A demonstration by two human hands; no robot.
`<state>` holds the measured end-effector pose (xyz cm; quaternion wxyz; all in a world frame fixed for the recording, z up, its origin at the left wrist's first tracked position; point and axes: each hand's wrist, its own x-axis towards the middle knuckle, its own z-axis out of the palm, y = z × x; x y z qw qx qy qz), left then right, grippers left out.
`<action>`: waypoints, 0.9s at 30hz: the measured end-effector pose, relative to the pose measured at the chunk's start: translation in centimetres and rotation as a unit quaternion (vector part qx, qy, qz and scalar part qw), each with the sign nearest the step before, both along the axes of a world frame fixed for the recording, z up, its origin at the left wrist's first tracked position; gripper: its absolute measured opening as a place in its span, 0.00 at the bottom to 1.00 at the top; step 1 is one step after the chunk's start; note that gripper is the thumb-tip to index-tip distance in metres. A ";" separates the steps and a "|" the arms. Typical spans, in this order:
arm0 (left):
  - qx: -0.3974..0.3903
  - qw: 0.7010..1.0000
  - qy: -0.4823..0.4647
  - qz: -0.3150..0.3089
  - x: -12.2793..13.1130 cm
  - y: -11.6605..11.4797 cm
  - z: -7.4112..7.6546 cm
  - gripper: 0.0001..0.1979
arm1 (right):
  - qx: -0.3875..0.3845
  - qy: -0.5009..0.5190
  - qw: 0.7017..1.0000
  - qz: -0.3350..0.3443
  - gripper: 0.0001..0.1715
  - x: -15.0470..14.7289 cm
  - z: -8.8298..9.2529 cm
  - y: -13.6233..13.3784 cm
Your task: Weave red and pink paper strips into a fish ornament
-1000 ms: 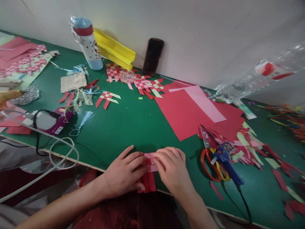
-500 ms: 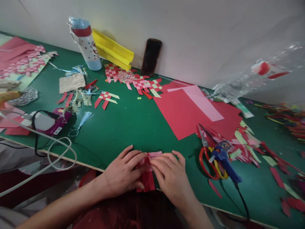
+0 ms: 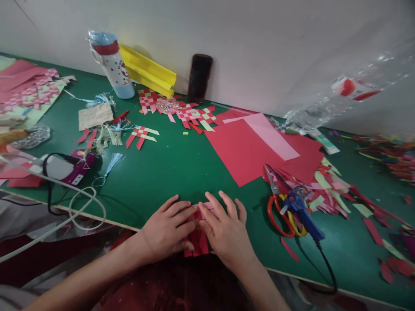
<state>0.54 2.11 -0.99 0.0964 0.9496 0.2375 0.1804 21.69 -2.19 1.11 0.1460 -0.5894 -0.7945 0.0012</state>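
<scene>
Red paper strips [image 3: 197, 242] lie side by side at the table's near edge, with a pink paper strip [image 3: 208, 209] crossing their far end. My left hand [image 3: 171, 227] holds the red strips from the left, fingers over them and thumb low on their side. From the right, my right hand [image 3: 225, 226] touches the pink strip with its index finger, its other fingers spread apart. Both hands hide much of the crossing.
Red-handled scissors [image 3: 275, 207] and a blue glue gun [image 3: 303, 211] lie to the right, near paper scraps [image 3: 327, 190]. Red sheets [image 3: 241, 151], a phone [image 3: 200, 77], a bottle [image 3: 113, 65] and woven paper pieces [image 3: 141, 134] stand or lie farther back. Tassels [image 3: 112, 166] are at left.
My right hand's fingers have lifted and spread from their closed pose over the pink strip. My left hand stays on the red strips. The whole view has shifted slightly.
</scene>
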 end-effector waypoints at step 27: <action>-0.033 0.999 -0.024 -0.027 -2.0 0.0 0.8 0.25 | 0.045 -0.017 0.993 -0.107 0.18 2.9 -0.1 -3.2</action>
